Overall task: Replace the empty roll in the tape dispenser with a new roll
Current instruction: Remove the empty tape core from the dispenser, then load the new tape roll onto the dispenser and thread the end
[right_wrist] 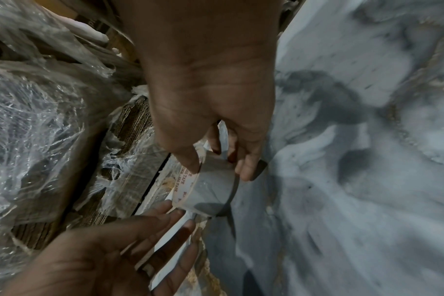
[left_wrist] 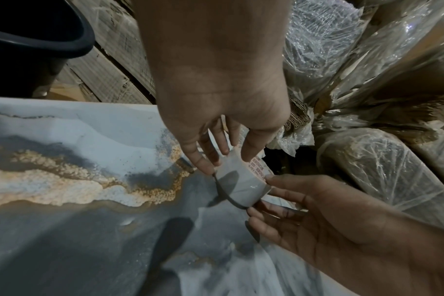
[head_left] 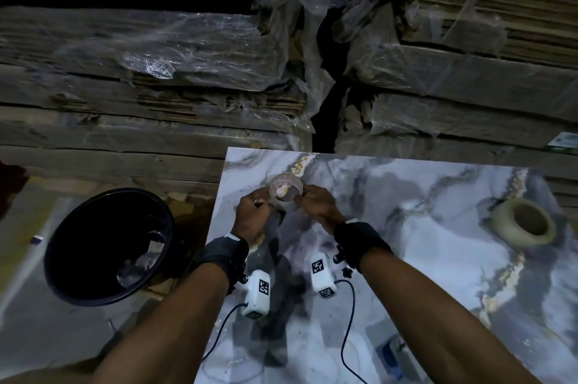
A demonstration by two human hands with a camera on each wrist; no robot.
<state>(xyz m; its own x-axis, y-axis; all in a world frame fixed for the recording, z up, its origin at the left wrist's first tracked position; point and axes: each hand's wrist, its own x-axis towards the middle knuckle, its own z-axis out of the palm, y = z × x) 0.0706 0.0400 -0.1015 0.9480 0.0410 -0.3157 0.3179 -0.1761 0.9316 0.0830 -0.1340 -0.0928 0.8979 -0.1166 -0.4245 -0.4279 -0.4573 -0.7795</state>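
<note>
A black bucket (head_left: pixel 108 246) stands left of the marble-patterned table (head_left: pixel 406 258). Plastic-wrapped cardboard stacks (head_left: pixel 156 71) rise behind the table. A full tape roll (head_left: pixel 523 222) lies well apart at the table's right side. The empty tape core (head_left: pixel 286 192), a thin translucent ring with red print on its inner face, is held above the table's far left corner. The left hand (head_left: pixel 252 218) and right hand (head_left: pixel 322 210) pinch it at opposite sides with fingertips, the other fingers loosely extended.
</note>
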